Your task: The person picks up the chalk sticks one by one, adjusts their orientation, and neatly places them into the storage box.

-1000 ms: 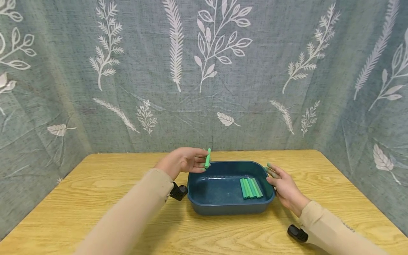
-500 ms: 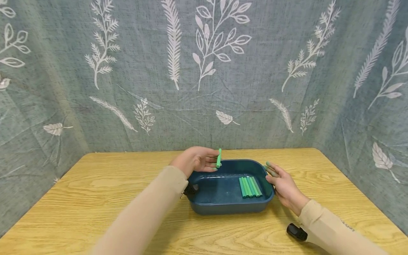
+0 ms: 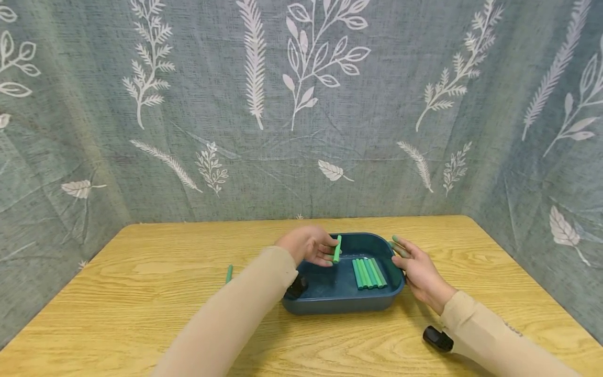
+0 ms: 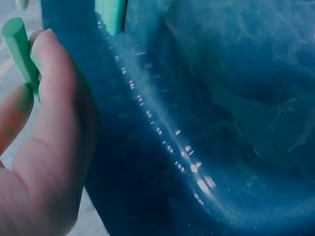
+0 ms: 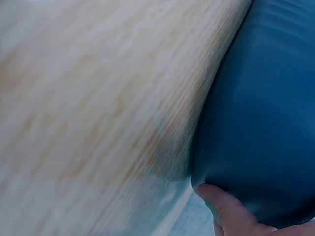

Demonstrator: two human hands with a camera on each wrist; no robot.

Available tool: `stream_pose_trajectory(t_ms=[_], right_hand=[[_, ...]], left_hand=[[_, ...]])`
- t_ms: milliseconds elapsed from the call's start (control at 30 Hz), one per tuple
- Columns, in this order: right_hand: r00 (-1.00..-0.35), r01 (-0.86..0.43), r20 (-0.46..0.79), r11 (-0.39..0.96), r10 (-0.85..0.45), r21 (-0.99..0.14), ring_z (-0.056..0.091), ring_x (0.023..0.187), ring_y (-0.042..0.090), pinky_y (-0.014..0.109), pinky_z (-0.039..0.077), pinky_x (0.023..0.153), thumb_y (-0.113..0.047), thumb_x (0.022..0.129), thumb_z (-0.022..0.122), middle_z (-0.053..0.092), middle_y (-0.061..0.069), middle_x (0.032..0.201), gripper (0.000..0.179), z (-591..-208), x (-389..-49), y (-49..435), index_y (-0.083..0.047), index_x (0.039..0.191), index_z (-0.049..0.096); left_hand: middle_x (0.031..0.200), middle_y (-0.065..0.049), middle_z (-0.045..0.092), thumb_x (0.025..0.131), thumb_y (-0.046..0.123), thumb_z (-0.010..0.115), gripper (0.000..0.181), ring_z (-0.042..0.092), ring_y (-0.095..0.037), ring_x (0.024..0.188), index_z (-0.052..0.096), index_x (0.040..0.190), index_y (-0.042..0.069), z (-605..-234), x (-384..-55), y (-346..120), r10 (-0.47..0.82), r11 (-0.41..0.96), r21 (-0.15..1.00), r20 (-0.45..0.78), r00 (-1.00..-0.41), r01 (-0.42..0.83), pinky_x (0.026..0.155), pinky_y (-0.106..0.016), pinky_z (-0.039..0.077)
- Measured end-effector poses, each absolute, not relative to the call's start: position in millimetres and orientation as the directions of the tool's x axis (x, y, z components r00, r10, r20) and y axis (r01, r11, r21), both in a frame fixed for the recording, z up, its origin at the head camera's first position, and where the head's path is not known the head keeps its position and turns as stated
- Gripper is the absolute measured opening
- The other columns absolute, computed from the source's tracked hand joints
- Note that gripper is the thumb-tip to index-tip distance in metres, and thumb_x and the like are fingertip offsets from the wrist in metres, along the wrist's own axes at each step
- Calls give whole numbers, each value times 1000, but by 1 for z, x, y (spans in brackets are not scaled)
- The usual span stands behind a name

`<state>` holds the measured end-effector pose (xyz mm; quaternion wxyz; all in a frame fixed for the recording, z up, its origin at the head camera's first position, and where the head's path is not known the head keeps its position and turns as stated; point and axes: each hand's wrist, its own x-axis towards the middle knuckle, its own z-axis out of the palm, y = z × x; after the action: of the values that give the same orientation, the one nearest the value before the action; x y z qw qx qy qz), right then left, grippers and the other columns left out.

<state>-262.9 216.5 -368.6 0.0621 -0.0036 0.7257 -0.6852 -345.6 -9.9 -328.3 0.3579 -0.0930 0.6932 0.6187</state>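
Note:
My left hand (image 3: pixel 316 246) pinches a green pastel stick (image 3: pixel 337 249) between thumb and fingers, over the left half of a dark blue tub (image 3: pixel 343 306). In the left wrist view the stick (image 4: pixel 19 51) has flat sides and stands clear of the tub. A row of several green pastel sticks (image 3: pixel 369 274) lies side by side inside, at the right end. My right hand (image 3: pixel 421 271) rests against the tub's right end, its fingers fairly straight along the outside; one digit touches the wall in the right wrist view. Green stains mark the fingertips.
Another green stick (image 3: pixel 229 273) lies on the wooden table (image 3: pixel 165 293) to the left, partly behind my left sleeve. Leaf-patterned cloth (image 3: pixel 264 183) hangs behind and at both sides. Black wrist cameras sit below each hand, the right one (image 3: pixel 438 339) near the tabletop.
My left hand has moved right with the stick and dipped lower over the tub. A stick on the left of the table has come into sight. The right hand stays at the tub.

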Motion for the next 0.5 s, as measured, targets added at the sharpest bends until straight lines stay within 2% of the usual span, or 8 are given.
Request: stream_pose_trajectory(t_ms=[67, 200, 333, 400, 500], right_hand=[[-992, 77, -83, 69, -92, -995, 14, 144, 42, 30, 48, 88, 1, 104, 33, 6, 23, 159, 60, -369, -263, 217, -4, 156, 4], [-992, 79, -87, 89, -91, -993, 15, 143, 42, 31, 47, 90, 1, 104, 33, 6, 23, 159, 60, -369, -263, 218, -4, 156, 4], [-992, 83, -92, 94, -88, -992, 14, 143, 42, 34, 45, 92, 0, 104, 34, 7, 22, 159, 60, -368, -263, 218, -5, 156, 4], [-992, 85, -93, 92, -86, -992, 14, 143, 42, 34, 45, 92, 1, 104, 34, 7, 22, 159, 60, -367, -263, 217, -5, 156, 4], [-992, 86, -93, 86, -81, -993, 15, 143, 42, 32, 46, 90, 1, 104, 34, 8, 22, 159, 60, -367, -263, 217, -4, 156, 5]], left_hand=[[119, -19, 58, 103, 10, 49, 30, 52, -32, 124, 53, 129, -4, -324, -337, -7, 295, 238, 785, -619, -728, -572, 101, -37, 47], [114, -20, 57, 102, 8, 50, 26, 53, -33, 122, 55, 124, -5, -318, -325, -2, 268, 277, 766, -641, -719, -580, 100, -37, 47], [129, -23, 54, 101, 7, 52, 32, 53, -34, 122, 54, 131, -4, -341, -338, 4, 230, 330, 740, -665, -711, -586, 98, -39, 49], [129, -24, 54, 100, 7, 55, 32, 57, -36, 115, 55, 130, -4, -386, -377, 10, 235, 355, 724, -681, -694, -591, 91, -42, 53], [122, -24, 58, 97, 9, 61, 31, 63, -38, 102, 59, 125, -3, -479, -456, 24, 234, 378, 710, -694, -681, -593, 79, -46, 57]])
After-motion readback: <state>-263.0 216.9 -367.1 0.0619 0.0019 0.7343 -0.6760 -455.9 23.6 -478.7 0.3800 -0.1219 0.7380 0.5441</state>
